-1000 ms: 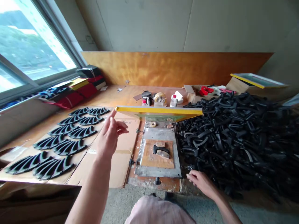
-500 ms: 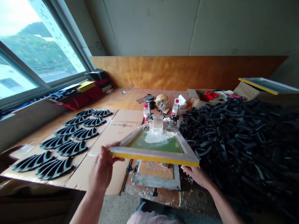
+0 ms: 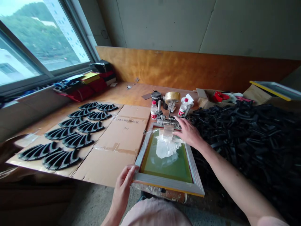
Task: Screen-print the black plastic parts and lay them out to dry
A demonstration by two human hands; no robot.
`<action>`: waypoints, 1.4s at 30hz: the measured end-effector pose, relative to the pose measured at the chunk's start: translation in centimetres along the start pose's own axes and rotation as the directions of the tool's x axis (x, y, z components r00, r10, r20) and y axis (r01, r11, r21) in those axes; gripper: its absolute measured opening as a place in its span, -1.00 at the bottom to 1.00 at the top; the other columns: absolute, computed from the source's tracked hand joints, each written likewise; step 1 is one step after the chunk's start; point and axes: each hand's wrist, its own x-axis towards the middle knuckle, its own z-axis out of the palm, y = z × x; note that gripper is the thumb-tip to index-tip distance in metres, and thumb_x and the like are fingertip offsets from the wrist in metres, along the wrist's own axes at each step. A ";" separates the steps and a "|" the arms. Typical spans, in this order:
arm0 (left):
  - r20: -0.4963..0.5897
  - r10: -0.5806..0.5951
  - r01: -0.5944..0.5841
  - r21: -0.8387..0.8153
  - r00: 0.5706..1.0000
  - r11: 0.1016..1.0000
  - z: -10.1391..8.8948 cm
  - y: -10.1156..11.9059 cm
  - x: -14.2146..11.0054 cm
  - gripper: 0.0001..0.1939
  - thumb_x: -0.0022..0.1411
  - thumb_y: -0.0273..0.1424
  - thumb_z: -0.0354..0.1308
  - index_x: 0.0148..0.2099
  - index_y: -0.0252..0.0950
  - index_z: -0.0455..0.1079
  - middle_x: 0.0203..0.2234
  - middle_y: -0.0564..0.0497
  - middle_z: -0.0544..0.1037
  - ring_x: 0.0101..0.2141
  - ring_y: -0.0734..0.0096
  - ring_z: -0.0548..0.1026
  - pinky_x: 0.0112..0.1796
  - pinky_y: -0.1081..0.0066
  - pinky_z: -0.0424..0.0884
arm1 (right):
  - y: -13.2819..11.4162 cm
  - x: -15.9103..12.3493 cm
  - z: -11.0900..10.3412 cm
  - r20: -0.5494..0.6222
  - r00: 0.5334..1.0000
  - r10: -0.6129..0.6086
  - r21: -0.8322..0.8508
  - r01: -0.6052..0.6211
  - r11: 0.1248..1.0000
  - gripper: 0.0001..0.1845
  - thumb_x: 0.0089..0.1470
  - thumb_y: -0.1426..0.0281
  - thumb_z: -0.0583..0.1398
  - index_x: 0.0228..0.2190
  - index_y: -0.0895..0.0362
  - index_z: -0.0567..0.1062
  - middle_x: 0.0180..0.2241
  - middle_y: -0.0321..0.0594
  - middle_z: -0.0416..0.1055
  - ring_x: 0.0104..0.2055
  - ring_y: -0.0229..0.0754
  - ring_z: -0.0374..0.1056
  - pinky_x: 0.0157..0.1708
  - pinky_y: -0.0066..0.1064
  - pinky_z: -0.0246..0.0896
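Note:
A silk-screen frame (image 3: 169, 186) with a green mesh lies low over the press in front of me. My left hand (image 3: 125, 179) grips its near left corner, thumb on top. White ink (image 3: 166, 150) is pooled on the far half of the mesh. In that ink, near the hinge clamp (image 3: 166, 121), stands a clear squeegee (image 3: 167, 132). My right hand (image 3: 189, 134) hovers beside the squeegee with thumb and fingers apart around its right end; I cannot tell if they touch.
Black fan-shaped parts (image 3: 77, 139) lie in rows on cardboard (image 3: 117, 135) at left. A heap of black plastic parts (image 3: 240, 144) fills the right. Behind the clamp stand red-capped bottles (image 3: 153, 110), a tape roll (image 3: 172, 96) and a dark tub (image 3: 156, 96).
The screen frame has come down from its tilted position to lie nearly flat. My right hand has left the near right corner and moved forward to the squeegee. My left hand keeps its hold.

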 end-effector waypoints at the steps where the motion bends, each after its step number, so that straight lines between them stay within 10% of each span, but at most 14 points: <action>1: 0.009 0.000 0.000 0.004 1.000 1.000 0.0 -0.1 0.0 -0.63 0.18 -0.04 0.17 -0.27 -0.26 0.49 -0.37 0.02 0.48 -0.30 0.37 0.37 -0.34 0.51 0.31 | -1.1 0.9 0.5 0.051 0.998 -0.033 -0.075 0.037 0.996 -0.36 0.03 0.31 0.30 0.14 0.11 0.29 0.11 0.00 0.30 0.10 0.05 0.29 0.04 -0.15 0.26; 9: 0.065 0.021 -0.022 0.026 0.998 0.999 0.0 -0.8 -0.2 -0.65 0.23 -0.05 0.11 -0.31 -0.25 0.44 -0.38 0.04 0.45 -0.31 0.38 0.36 -0.31 0.49 0.27 | -3.8 1.0 2.8 0.407 0.913 0.017 -0.241 0.089 0.966 -0.79 0.07 0.33 0.29 -0.24 0.12 0.46 -0.24 -0.14 0.52 -0.19 -0.07 0.45 -0.24 -0.38 0.25; 30: 0.083 0.076 -0.079 0.039 0.994 0.996 0.3 0.5 0.3 -0.65 0.25 -0.08 0.09 -0.38 -0.26 0.40 -0.45 0.06 0.44 -0.36 0.40 0.35 -0.28 0.48 0.25 | -5.9 0.8 2.1 0.399 0.907 0.133 -0.389 0.036 0.920 -0.85 0.13 0.35 0.17 -0.28 0.16 0.47 -0.26 -0.04 0.55 -0.19 -0.01 0.48 -0.26 -0.36 0.23; 42: 0.060 0.091 -0.093 0.039 0.994 0.995 0.5 1.3 0.5 -0.65 0.24 -0.09 0.09 -0.36 -0.26 0.42 -0.45 0.07 0.47 -0.38 0.43 0.37 -0.31 0.49 0.27 | -7.8 -4.1 1.5 0.292 0.913 -0.285 -0.151 0.338 0.929 -0.92 0.08 0.49 0.24 -0.36 0.13 0.40 -0.35 -0.15 0.47 -0.25 -0.09 0.38 -0.29 -0.34 0.21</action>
